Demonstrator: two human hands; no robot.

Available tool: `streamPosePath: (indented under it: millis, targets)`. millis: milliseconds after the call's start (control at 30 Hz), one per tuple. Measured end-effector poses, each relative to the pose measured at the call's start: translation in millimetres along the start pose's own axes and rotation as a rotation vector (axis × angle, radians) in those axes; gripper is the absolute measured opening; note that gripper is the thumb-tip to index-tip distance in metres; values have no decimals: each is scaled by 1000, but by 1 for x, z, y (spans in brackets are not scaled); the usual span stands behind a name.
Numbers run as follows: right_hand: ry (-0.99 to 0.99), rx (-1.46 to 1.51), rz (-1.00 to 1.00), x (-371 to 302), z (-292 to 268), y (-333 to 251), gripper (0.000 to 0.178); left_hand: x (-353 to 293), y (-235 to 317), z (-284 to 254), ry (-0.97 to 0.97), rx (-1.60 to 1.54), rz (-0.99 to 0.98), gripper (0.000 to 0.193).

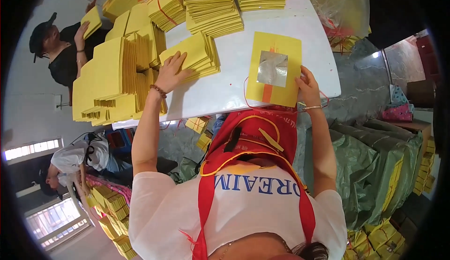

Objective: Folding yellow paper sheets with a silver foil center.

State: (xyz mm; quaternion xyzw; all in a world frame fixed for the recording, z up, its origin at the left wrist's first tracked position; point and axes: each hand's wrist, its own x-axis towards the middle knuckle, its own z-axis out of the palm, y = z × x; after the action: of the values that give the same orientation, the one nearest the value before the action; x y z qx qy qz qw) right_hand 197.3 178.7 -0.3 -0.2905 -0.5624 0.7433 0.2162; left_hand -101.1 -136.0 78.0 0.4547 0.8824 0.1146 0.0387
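Note:
My left hand [172,73] lies with its fingers spread on a small stack of yellow folded paper [194,53] on the white table. At the table's front edge is a flat yellow paper packet [290,56] with a silver foil square [273,68] and an orange band down its middle. My right hand [307,84] pinches the right edge of this packet. A thin red string [245,91] shows beside the packet's left edge and reappears near my right wrist.
Tall stacks of yellow paper [110,67] cover the table's left end; a string-tied bundle [165,4] and more stacks [211,7] stand farther back. Co-workers are at the far left [65,49] and lower left [86,154]. Green sacks [370,161] fill the right side.

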Motion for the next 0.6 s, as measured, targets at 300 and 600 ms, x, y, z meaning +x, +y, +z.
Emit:
streamPosePath:
  millis: [300,600]
  targets:
    - [72,-934,-393,-7,98,-23,46,-2,-20,23,543,-232,-256,65]
    - [80,-761,-391,-9,30,7,43,-12,-20,19,187,-1300,-702,65]
